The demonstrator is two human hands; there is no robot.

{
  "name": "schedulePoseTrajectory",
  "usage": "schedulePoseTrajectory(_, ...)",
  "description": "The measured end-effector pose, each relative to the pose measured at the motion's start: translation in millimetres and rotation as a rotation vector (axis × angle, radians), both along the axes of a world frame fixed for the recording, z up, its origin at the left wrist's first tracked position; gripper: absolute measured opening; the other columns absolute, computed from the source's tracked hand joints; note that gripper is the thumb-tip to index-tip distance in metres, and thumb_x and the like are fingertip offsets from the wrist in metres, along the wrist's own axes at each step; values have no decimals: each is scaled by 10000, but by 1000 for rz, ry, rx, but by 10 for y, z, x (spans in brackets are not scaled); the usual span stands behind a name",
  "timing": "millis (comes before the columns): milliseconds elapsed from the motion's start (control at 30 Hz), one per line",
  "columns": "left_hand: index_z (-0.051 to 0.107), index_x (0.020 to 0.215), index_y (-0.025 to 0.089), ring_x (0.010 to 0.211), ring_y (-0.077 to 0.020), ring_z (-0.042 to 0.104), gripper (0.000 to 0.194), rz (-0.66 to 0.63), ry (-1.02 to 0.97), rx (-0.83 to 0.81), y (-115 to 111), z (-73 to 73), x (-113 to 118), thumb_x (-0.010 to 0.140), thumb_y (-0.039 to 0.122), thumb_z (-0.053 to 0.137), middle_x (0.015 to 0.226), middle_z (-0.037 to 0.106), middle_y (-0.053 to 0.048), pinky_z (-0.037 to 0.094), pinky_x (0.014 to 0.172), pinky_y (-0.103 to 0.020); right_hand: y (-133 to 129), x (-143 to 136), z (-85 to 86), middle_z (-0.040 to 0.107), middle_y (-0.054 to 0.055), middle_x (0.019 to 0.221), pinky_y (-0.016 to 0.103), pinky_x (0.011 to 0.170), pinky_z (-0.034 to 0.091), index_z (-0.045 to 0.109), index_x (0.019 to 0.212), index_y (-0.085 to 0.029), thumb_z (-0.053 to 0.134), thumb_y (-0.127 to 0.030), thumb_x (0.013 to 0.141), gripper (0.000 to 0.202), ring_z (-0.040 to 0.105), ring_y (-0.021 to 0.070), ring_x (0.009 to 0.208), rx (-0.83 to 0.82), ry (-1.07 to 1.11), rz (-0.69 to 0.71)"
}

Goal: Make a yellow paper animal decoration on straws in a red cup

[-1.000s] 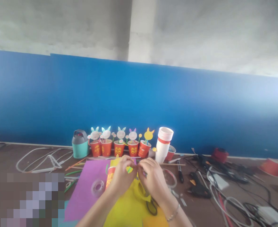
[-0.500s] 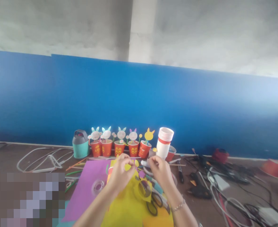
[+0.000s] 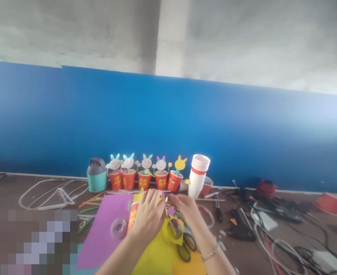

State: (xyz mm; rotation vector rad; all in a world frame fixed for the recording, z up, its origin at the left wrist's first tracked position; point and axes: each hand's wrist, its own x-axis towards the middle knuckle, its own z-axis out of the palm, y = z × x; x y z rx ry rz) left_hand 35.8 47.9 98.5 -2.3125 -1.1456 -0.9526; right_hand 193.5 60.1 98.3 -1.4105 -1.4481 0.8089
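My left hand (image 3: 150,212) is over the yellow paper (image 3: 153,256), back up, fingers together and curled down; what they hold, if anything, is hidden. Beside it, partly covered by that hand, a red paper cup (image 3: 133,214) with yellow print lies tilted on the purple paper (image 3: 99,233). My right hand (image 3: 185,209), with a bracelet at the wrist, is closed with its fingertips close to my left hand; I cannot make out what is in them. Below the hands are black-handled scissors (image 3: 187,248) and a yellow paper piece with a round hole (image 3: 170,231). A tape roll (image 3: 118,228) is on the purple sheet.
Several red cups (image 3: 144,180) with paper animal heads line the blue partition (image 3: 168,122). Right of them stands a stack of paper cups (image 3: 198,175). A teal container (image 3: 97,177) is at the left. Cables (image 3: 274,236) and a black glue gun (image 3: 241,227) are at the right.
My left hand has turned back-up and moved slightly right, uncovering more of the tilted cup. My right hand has shifted left and lower, so the two hands are closer together.
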Motion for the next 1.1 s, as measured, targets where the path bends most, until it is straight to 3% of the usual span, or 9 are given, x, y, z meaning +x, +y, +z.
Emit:
schedulePoseTrajectory(200,632,800,195,892,-241,523,161,-20,11,34,-4,-52,28,835,84,520,950,598,-76,450,833,-401,-19,-75,-20,387,-61,441,231,446,248,494,484,-188,624,-417,664,319,335,96,475,13,49,-62)
schedulePoseTrajectory(433,649,861,217,919,-241,554,156,-33,-49,-33,56,-32,-20,891,160,506,973,613,-69,438,813,-376,-4,-42,-16,439,-40,472,245,470,282,544,547,-176,574,-485,698,345,355,104,476,4,125,-7)
schedulePoseTrajectory(500,653,913,226,938,-246,571,137,35,-112,-165,109,41,-112,900,248,518,976,623,-70,442,819,-369,8,-21,-22,461,-32,471,250,460,285,554,552,-179,582,-480,701,338,373,113,473,30,94,-53)
schedulePoseTrajectory(567,646,949,176,980,-276,592,194,219,-162,-322,175,109,-251,902,292,497,990,645,-113,443,853,-381,25,-2,-42,503,-18,481,256,468,313,571,557,-178,602,-471,695,325,413,127,482,74,53,-103)
schedulePoseTrajectory(667,595,1072,56,1015,-393,621,495,500,-141,-669,254,134,-471,844,489,524,1013,669,-241,463,809,-435,47,5,-91,562,2,520,265,509,361,583,567,-177,609,-477,699,328,472,147,523,101,18,-119)
schedulePoseTrajectory(733,504,1233,13,981,-431,648,716,493,-128,-895,277,90,-559,785,569,542,990,695,-263,469,765,-451,55,-10,-121,544,-5,512,264,514,359,555,550,-185,606,-492,697,344,466,145,529,90,12,-99)
schedulePoseTrajectory(800,439,1325,27,968,-431,662,794,439,-124,-978,280,23,-575,768,586,530,975,714,-256,463,765,-450,57,-33,-141,509,-21,499,259,516,350,529,535,-191,609,-501,686,354,448,137,524,77,22,-70)
schedulePoseTrajectory(967,344,1418,71,959,-405,672,791,399,-171,-980,261,-64,-444,760,466,533,962,724,-223,460,772,-430,64,-58,-165,479,-39,507,255,522,345,533,531,-184,652,-479,655,341,423,121,521,10,105,-2)
schedulePoseTrajectory(1100,199,1471,54,1018,-382,649,882,397,-325,-866,260,-25,-345,747,399,566,1185,609,-276,466,813,-419,64,-41,-162,488,-30,535,256,530,349,552,564,-180,653,-468,675,324,437,126,537,-5,144,-6)
